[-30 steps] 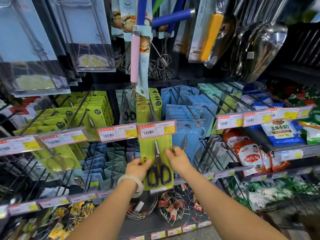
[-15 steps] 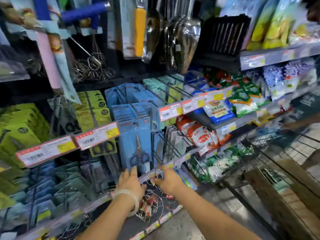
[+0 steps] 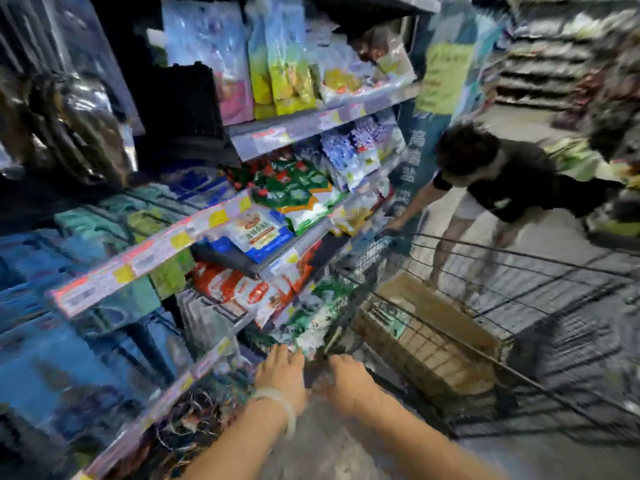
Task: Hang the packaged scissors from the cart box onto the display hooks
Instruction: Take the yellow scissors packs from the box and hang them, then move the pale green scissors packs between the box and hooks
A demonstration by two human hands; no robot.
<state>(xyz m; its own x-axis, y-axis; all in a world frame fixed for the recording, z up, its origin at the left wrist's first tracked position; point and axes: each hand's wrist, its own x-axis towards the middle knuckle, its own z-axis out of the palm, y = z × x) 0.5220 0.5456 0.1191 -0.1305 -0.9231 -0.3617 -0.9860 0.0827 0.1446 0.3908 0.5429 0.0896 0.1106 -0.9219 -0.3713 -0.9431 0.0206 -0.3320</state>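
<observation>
Now both hands are between display and cart. Left hand (image 3: pixel 281 374), with a pale bracelet, and right hand (image 3: pixel 348 377) reach forward side by side, fingers fairly straight, holding nothing as far as the blur allows. Cardboard box (image 3: pixel 429 336) sits in the wire cart (image 3: pixel 519 271), right of the shelves (image 3: pixel 152 251); the scissors packs inside cannot be made out. Next step, by judgement: reach over the cart rim and take one pack by its top edge, hang-hole uppermost.
</observation>
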